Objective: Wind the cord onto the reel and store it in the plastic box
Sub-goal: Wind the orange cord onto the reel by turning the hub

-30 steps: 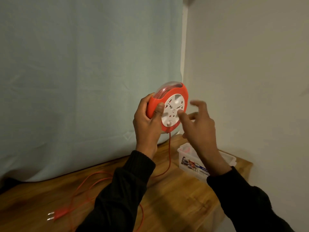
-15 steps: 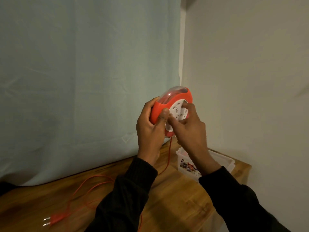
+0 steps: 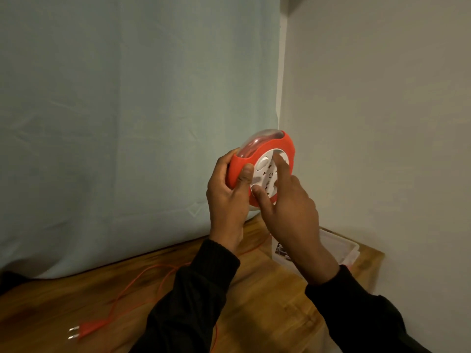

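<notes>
I hold a round red reel with a white socket face and a clear back up in front of the wall corner. My left hand grips its left rim, thumb on the red edge. My right hand rests on the white centre disc, thumb and forefinger pressed against it. The red cord hangs from the reel behind my hands and lies in loose loops on the wooden table, ending in a red two-pin plug at the lower left. The clear plastic box stands open on the table, partly hidden by my right wrist.
A pale blue curtain hangs behind the table on the left. A plain wall closes the right side. The table's right edge ends just past the box. A dark object lies at the far left by the curtain.
My right hand went from open beside the reel to pressing on the white disc, then shifted around it. The disc has turned. The plug has slid a little to the right.
</notes>
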